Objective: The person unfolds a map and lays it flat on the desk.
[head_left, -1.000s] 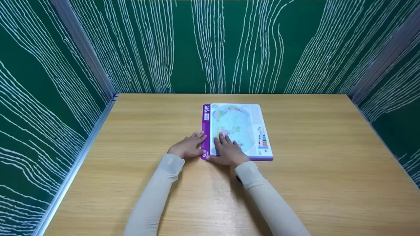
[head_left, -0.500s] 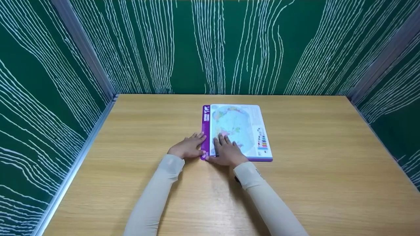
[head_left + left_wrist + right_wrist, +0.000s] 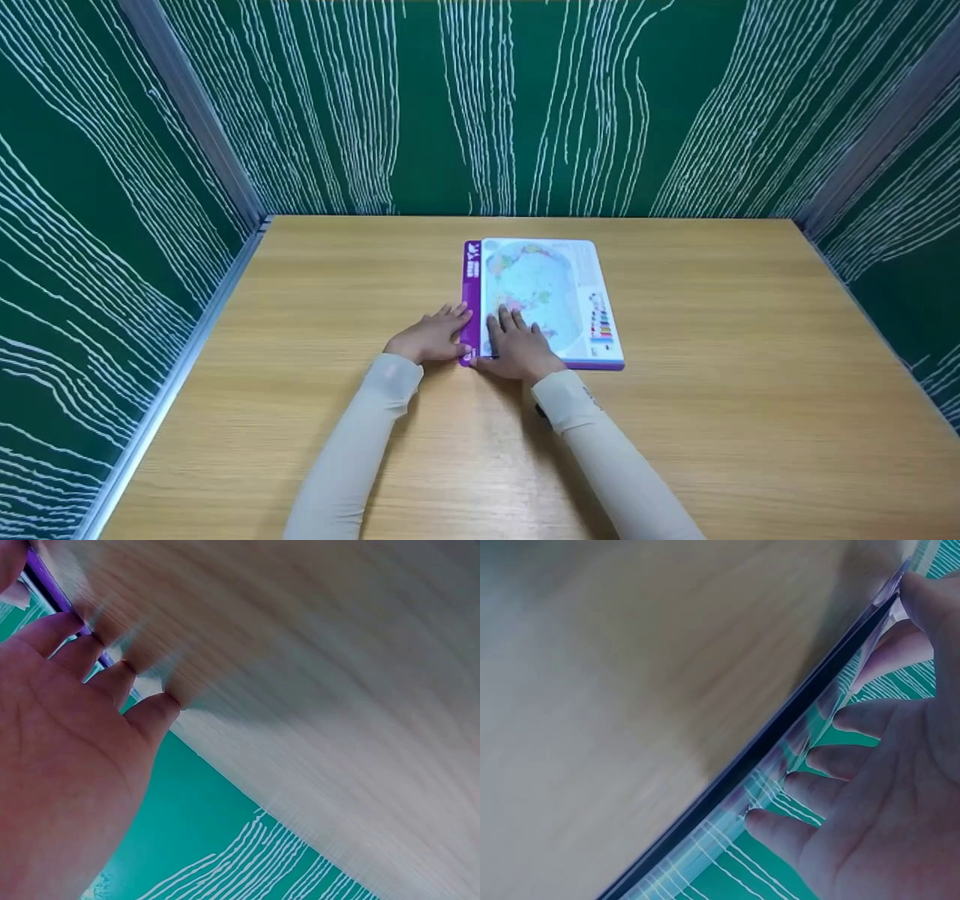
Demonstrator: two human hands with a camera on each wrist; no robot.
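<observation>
A flat book with a glossy world-map cover [image 3: 551, 289] and a purple strip [image 3: 471, 289] down its left side lies closed on the wooden table [image 3: 750, 337]. My left hand [image 3: 439, 334] rests flat on the table just left of the book. Its straight fingers [image 3: 112, 679] reach the purple edge [image 3: 45, 586]. My right hand [image 3: 517, 345] lies flat on the near-left corner of the cover, with its fingers [image 3: 840, 724] spread on the glossy surface. The thumb sits at the book's corner [image 3: 896, 585]. Neither hand grips anything.
Green panels with white wavy lines [image 3: 480, 105] wall the table in at the back, left and right. A metal rail [image 3: 187, 352] runs along the table's left edge. Bare wood surrounds the book on all sides.
</observation>
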